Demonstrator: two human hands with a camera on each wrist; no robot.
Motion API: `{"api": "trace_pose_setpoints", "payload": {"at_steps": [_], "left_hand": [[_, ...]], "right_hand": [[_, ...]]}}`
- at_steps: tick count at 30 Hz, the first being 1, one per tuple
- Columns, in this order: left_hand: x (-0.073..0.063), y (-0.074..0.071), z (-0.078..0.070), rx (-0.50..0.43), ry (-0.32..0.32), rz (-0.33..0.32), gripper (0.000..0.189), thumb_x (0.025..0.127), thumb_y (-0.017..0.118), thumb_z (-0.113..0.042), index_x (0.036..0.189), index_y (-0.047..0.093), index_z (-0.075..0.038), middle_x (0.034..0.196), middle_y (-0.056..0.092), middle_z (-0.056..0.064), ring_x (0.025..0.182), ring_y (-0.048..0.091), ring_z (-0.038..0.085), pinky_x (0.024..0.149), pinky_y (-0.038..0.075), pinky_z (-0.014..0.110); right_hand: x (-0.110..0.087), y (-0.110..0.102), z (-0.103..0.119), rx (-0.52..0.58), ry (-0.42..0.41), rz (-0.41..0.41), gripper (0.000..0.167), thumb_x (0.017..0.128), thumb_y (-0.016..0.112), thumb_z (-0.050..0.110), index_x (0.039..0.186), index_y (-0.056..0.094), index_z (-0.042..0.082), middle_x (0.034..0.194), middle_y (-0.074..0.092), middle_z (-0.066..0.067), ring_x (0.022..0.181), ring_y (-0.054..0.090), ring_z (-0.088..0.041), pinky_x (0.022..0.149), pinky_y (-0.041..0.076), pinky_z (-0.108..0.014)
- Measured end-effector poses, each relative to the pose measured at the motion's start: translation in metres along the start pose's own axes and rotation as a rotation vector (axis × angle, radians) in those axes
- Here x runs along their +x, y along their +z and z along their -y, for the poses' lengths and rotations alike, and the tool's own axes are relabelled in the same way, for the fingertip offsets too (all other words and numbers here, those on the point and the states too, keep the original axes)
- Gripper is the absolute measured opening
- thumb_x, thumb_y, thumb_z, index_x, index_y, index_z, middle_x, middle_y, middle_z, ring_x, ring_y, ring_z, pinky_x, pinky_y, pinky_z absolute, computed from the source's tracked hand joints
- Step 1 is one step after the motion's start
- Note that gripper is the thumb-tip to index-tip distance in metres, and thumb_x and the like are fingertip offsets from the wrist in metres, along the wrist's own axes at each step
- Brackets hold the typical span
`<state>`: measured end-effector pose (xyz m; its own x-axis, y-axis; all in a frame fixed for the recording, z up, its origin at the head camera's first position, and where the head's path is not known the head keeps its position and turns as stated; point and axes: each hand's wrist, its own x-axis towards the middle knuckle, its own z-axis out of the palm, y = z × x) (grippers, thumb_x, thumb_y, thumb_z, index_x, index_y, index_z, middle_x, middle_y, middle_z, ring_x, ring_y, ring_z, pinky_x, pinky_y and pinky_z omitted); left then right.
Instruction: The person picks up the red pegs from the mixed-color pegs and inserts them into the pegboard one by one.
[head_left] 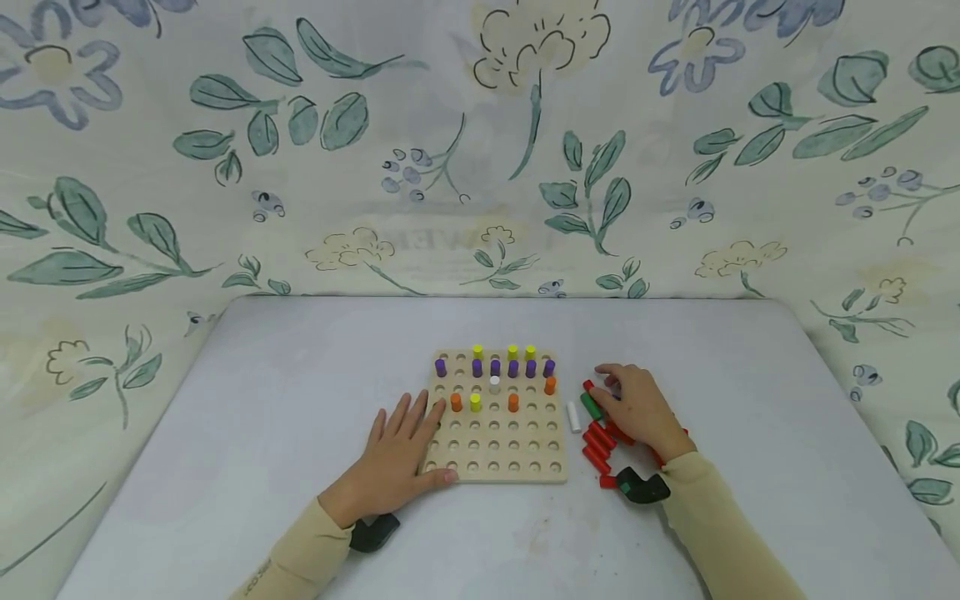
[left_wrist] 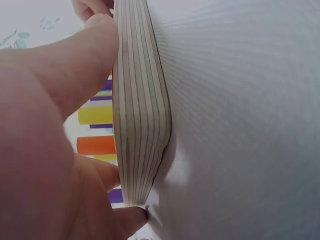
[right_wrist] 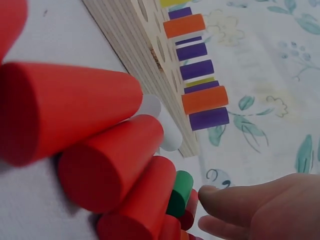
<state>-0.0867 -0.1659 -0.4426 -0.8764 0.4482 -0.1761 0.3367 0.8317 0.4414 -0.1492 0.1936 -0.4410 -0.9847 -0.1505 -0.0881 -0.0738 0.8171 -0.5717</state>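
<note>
A wooden pegboard (head_left: 493, 454) with rows of round holes lies on the table. Purple, yellow, orange and white pegs stand in its upper rows. My left hand (head_left: 401, 462) rests spread at the board's left side, thumb on the near edge and fingertips along the left edge. To the right of the board, my right hand (head_left: 637, 408) is over a pile of loose pegs, its thumb and fingers apart. The thumb tip is right by a green peg (head_left: 591, 406) and a small red peg (head_left: 588, 385). Other pegs are partly hidden beneath this hand.
Several red pegs (head_left: 597, 446) lie loose between the board and the right wrist. A white peg (head_left: 573, 417) lies close to the board's right edge. The white table (head_left: 315, 358) meets a floral cloth (head_left: 450, 150) at the back.
</note>
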Motion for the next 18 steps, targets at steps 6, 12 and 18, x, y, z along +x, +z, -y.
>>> {"api": "trace_pose_setpoints", "payload": {"at_steps": [6, 12, 18], "left_hand": [[0.0001, -0.0006, -0.0013, 0.000, -0.006, 0.003, 0.097, 0.094, 0.060, -0.060, 0.160, 0.019, -0.002, 0.165, 0.007, 0.025, 0.151, -0.004, 0.047, 0.113, -0.003, 0.071], [-0.0001, -0.0015, -0.0025, 0.001, -0.006, -0.001, 0.097, 0.094, 0.062, -0.058, 0.160, 0.020, -0.001, 0.165, 0.008, 0.025, 0.151, -0.003, 0.047, 0.113, -0.003, 0.071], [-0.0009, -0.0026, -0.0038, 0.006, -0.009, 0.000, 0.097, 0.094, 0.063, -0.057, 0.160, 0.020, -0.001, 0.165, 0.009, 0.025, 0.151, -0.002, 0.048, 0.113, -0.002, 0.071]], "right_hand": [[-0.0007, 0.0010, -0.0001, -0.013, -0.016, -0.005, 0.038, 0.098, 0.065, 0.017, 0.131, 0.062, -0.002, 0.115, 0.064, -0.022, 0.104, 0.057, -0.034, 0.093, 0.051, -0.051], [-0.0007, 0.0027, -0.0002, -0.030, -0.021, 0.005, 0.033, 0.098, 0.066, 0.017, 0.127, 0.066, 0.001, 0.105, 0.065, -0.016, 0.097, 0.055, -0.031, 0.087, 0.052, -0.047], [-0.0009, 0.0039, -0.0005, -0.044, -0.044, 0.007, 0.029, 0.097, 0.067, 0.016, 0.123, 0.068, 0.002, 0.091, 0.063, -0.009, 0.086, 0.052, -0.026, 0.076, 0.051, -0.041]]}}
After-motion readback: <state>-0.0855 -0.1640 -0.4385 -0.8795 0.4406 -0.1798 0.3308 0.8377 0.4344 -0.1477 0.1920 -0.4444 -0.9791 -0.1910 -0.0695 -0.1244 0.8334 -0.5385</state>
